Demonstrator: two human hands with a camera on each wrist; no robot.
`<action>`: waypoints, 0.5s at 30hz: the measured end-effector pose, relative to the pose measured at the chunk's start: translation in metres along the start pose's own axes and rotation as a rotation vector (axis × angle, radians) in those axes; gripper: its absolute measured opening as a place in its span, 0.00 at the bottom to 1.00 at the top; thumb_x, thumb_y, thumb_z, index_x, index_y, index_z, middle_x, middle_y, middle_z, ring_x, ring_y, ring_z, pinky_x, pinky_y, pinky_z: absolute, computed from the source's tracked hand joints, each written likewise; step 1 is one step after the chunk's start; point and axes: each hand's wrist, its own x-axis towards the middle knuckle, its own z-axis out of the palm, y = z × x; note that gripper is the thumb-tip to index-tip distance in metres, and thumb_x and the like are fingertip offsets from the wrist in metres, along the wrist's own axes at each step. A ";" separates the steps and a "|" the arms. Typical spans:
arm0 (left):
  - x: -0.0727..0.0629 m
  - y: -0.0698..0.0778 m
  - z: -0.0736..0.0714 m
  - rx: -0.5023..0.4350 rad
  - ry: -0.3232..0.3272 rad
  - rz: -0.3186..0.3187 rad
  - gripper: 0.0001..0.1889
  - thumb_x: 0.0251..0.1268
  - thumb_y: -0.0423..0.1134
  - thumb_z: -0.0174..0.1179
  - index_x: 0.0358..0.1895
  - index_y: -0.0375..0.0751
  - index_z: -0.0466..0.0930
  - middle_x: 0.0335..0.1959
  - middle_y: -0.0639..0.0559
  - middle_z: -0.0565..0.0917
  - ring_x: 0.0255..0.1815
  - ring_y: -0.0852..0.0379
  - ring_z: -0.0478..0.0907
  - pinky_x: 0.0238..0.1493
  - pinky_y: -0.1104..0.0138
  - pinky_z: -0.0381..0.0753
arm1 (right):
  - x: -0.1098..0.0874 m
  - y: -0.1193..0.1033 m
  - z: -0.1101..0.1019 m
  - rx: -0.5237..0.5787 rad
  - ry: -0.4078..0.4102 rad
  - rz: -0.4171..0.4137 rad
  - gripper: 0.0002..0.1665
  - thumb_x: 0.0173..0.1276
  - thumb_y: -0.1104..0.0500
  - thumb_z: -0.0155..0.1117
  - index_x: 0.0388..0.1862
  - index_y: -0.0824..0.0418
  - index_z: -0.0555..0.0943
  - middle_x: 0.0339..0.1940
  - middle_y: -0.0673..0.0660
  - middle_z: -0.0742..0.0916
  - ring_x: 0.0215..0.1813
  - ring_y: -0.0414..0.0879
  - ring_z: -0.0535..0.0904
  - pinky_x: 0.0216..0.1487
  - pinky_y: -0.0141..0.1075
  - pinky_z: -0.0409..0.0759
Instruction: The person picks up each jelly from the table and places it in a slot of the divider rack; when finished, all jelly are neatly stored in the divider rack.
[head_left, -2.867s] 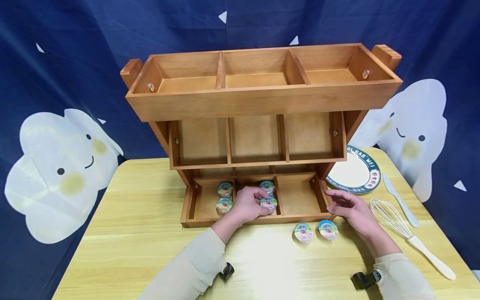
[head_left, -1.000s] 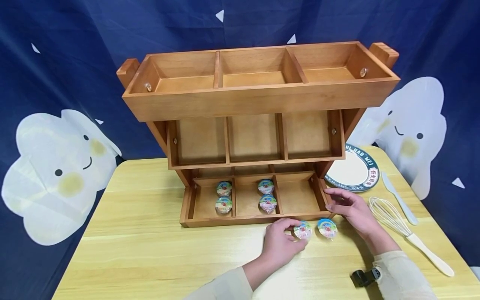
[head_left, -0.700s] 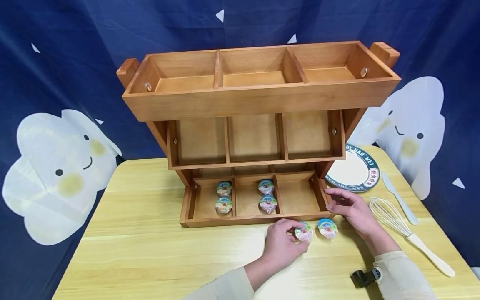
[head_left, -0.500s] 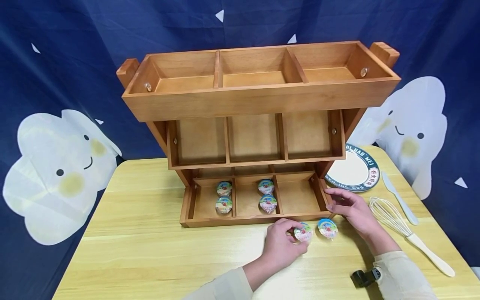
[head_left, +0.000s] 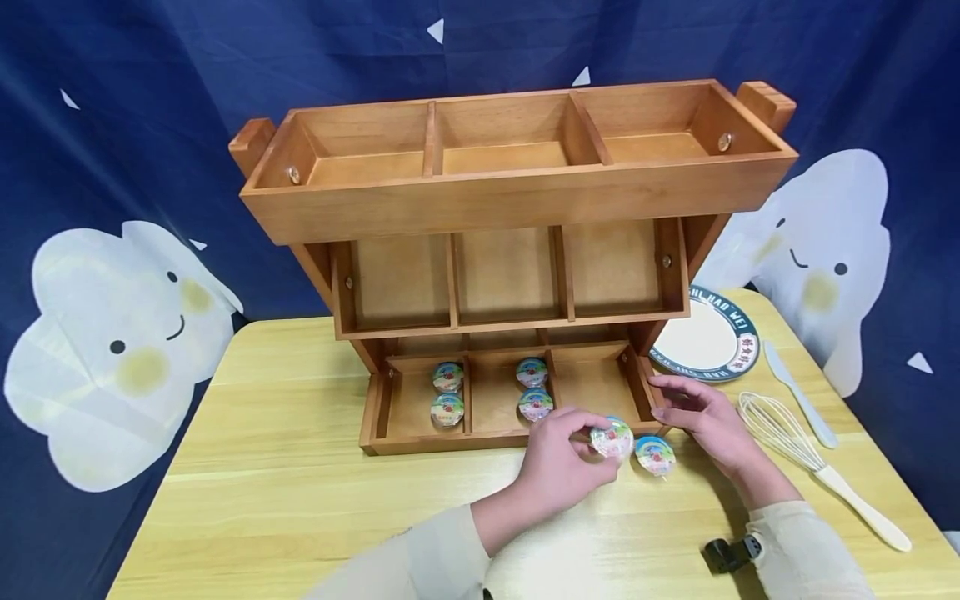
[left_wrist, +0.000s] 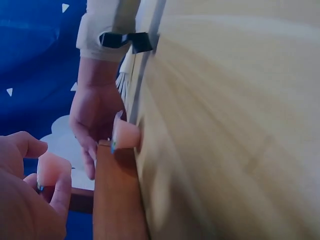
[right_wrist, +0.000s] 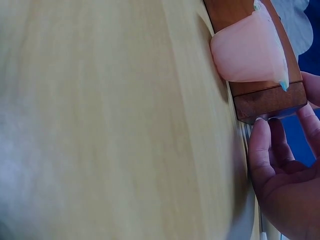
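My left hand (head_left: 558, 462) pinches a small jelly cup (head_left: 612, 439) between thumb and fingers, at the front edge of the bottom tray (head_left: 600, 387) of a wooden tiered box. In the left wrist view this jelly cup shows pinkish with its lid turned away. Another jelly cup (head_left: 656, 456), pink under a blue printed lid, stands on the table between both hands. My right hand (head_left: 708, 423) touches the tray's right end with its fingertips. Two jelly cups (head_left: 447, 393) sit in the tray's left compartment and two jelly cups (head_left: 534, 388) in its middle one.
Above are the box's middle tray (head_left: 510, 279) and top tray (head_left: 517, 196), each split in three. To the right lie a round plate (head_left: 701, 337), a pale blue knife (head_left: 799, 393) and a white whisk (head_left: 825, 475). A blue curtain (head_left: 510, 42) hangs behind.
My left hand let go of a jelly cup in the middle compartment, moved right to one on the table, and has lifted it toward the tray. The right hand stays at the tray's end.
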 end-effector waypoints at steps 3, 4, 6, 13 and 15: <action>0.014 0.004 0.000 -0.022 0.018 -0.028 0.20 0.43 0.23 0.75 0.44 0.36 0.86 0.38 0.57 0.79 0.32 0.66 0.81 0.35 0.73 0.84 | 0.001 0.000 0.001 0.007 0.001 -0.001 0.27 0.63 0.69 0.70 0.61 0.72 0.77 0.52 0.47 0.83 0.52 0.40 0.77 0.51 0.25 0.75; 0.019 0.005 0.001 -0.033 0.027 -0.044 0.20 0.43 0.23 0.75 0.44 0.36 0.86 0.38 0.57 0.79 0.31 0.66 0.81 0.34 0.72 0.84 | 0.001 0.000 0.001 0.012 0.003 -0.003 0.27 0.63 0.69 0.70 0.61 0.72 0.77 0.52 0.47 0.83 0.52 0.40 0.76 0.51 0.24 0.75; 0.030 0.004 0.002 -0.048 0.049 -0.062 0.19 0.43 0.23 0.75 0.44 0.36 0.86 0.38 0.57 0.79 0.29 0.65 0.81 0.32 0.71 0.85 | 0.001 0.001 0.001 0.024 0.000 -0.005 0.27 0.63 0.69 0.70 0.61 0.73 0.77 0.51 0.46 0.83 0.52 0.40 0.76 0.51 0.25 0.75; 0.068 -0.002 0.018 -0.036 0.206 -0.092 0.18 0.40 0.25 0.78 0.38 0.42 0.89 0.33 0.60 0.83 0.22 0.67 0.79 0.25 0.71 0.83 | 0.000 -0.001 0.000 0.016 0.003 0.009 0.27 0.63 0.69 0.70 0.61 0.73 0.77 0.52 0.44 0.83 0.52 0.40 0.76 0.52 0.24 0.74; 0.077 -0.003 0.026 -0.030 0.248 -0.101 0.18 0.39 0.25 0.78 0.38 0.42 0.89 0.29 0.59 0.84 0.21 0.68 0.78 0.24 0.72 0.82 | 0.001 -0.002 -0.001 0.015 0.003 0.010 0.27 0.63 0.69 0.70 0.61 0.73 0.77 0.52 0.44 0.83 0.52 0.40 0.76 0.52 0.24 0.74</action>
